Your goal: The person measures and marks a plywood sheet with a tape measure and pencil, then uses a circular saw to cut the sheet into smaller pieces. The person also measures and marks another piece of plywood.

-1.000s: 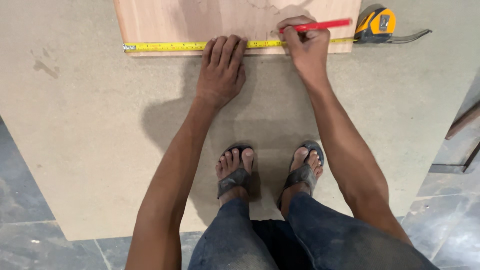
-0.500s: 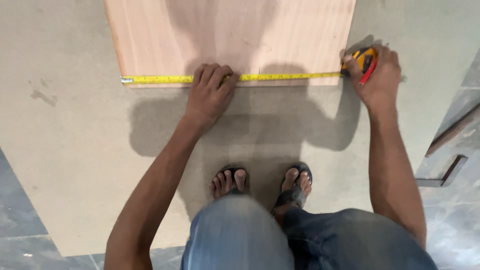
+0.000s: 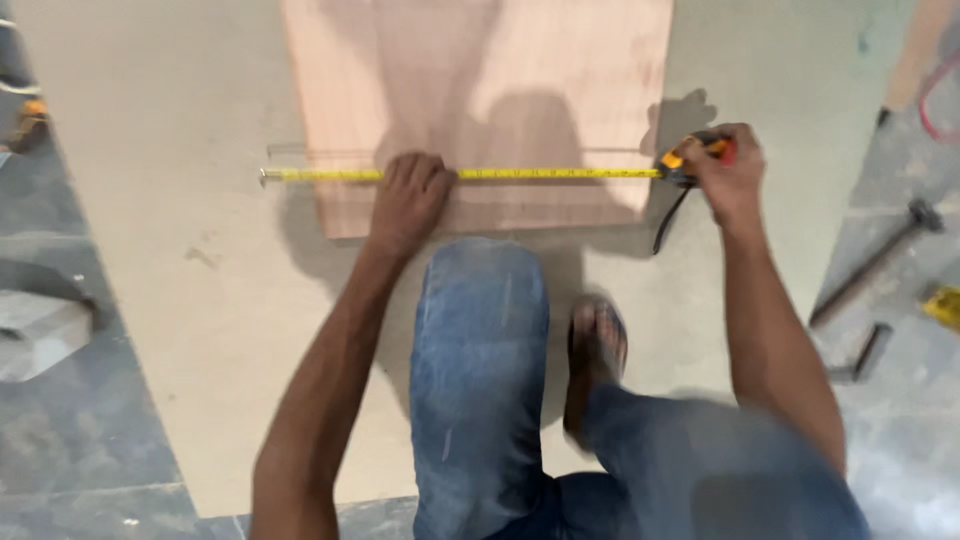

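A yellow tape measure blade [image 3: 540, 173] runs across a pinkish plywood sheet [image 3: 480, 90], and its hook end juts out past the sheet's left edge. My left hand [image 3: 408, 198] grips the blade near its middle. My right hand [image 3: 728, 172] is closed around the orange and black tape measure case [image 3: 680, 165] and a red pencil, just past the sheet's right edge. The plywood lies on a larger beige board [image 3: 180, 300]. My jeans-clad knee [image 3: 480, 330] and a sandalled foot [image 3: 597, 350] are over the beige board.
A hammer [image 3: 875, 265] and a short metal bar [image 3: 868, 352] lie on the grey floor at the right. A yellow object [image 3: 942, 303] shows at the right edge. Grey blocks [image 3: 40, 325] sit at the left. A small orange item [image 3: 32, 110] is at the far left.
The view has shifted and I have leaned forward, one knee coming over the beige board. The tape now sits higher on the plywood with its left end past the sheet's edge. Both hands keep their hold.
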